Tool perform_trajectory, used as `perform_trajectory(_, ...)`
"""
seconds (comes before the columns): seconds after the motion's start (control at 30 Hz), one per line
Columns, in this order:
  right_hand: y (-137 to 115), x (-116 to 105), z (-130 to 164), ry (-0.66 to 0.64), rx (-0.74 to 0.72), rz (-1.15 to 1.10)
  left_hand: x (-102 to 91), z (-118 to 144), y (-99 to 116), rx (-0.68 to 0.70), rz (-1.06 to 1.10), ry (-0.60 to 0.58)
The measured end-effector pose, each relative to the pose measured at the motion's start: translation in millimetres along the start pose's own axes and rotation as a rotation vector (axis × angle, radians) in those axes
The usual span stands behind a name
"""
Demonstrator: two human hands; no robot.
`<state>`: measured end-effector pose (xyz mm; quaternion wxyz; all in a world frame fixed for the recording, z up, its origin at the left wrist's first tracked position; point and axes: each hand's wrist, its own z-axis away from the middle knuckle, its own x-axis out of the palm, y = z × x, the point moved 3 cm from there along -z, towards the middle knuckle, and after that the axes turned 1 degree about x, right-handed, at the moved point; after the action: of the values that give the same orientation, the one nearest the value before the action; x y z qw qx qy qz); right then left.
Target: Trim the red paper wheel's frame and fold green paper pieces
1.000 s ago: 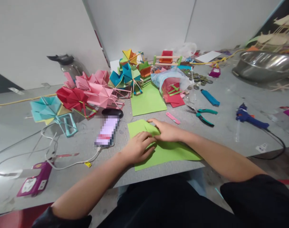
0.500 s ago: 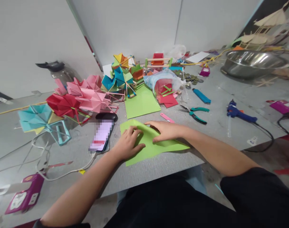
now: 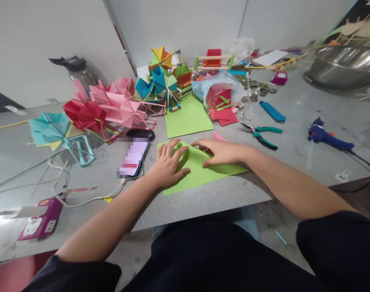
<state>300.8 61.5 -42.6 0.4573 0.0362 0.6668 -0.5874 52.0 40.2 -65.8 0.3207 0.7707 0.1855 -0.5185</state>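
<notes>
A sheet of light green paper [image 3: 189,180] lies near the front edge of the table, its far part folded over. On its left part rests my left hand [image 3: 168,165], open, with fingers and thumb spread. My right hand [image 3: 218,152] lies across the far right part of the same sheet. Its fingers are curved over the fold, and the thumb stands apart from them, pressed to the paper. Just beyond, another green sheet [image 3: 188,119] lies flat, and a pink strip-like tool [image 3: 218,136] shows partly behind my right hand.
To the left are a phone [image 3: 134,157] on a cable and a purple power strip [image 3: 40,221]. Folded paper models [image 3: 112,101] stand behind it. On the right lie pliers [image 3: 262,134], a blue cutter [image 3: 272,111] and a glue gun [image 3: 326,136]. A metal basin [image 3: 340,69] stands farther back.
The raised flap of the green paper now lies lower under my right hand. My left fingers have spread wider. The whole view has shifted slightly.
</notes>
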Motion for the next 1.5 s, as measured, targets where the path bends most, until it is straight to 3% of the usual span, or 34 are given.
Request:
perform_trajectory(0.2,-0.2,1.2,-0.8,-0.012,-0.014,0.097,-3.1,-5.2,4.5,0.029,0.008,-0.039)
perform_trajectory(0.47,3.5,4.6,-2.8,0.012,-0.038,0.068,-1.3,-11.4,37.7,0.132,0.113,0.006)
perform_trajectory(0.7,1.5,-1.8,-4.9,-0.061,0.015,-0.007,3.3,-7.9,27.1,0.271,0.237,-0.155)
perform_trajectory(1.1,7.6,-9.0,22.3,-0.014,0.078,0.028,-6.4,-7.5,24.9,0.256,0.334,-0.193)
perform_trajectory(1.5,8.6,-16.2,23.5,-0.120,0.126,0.007,-3.3,-9.6,25.2,0.241,0.271,-0.249)
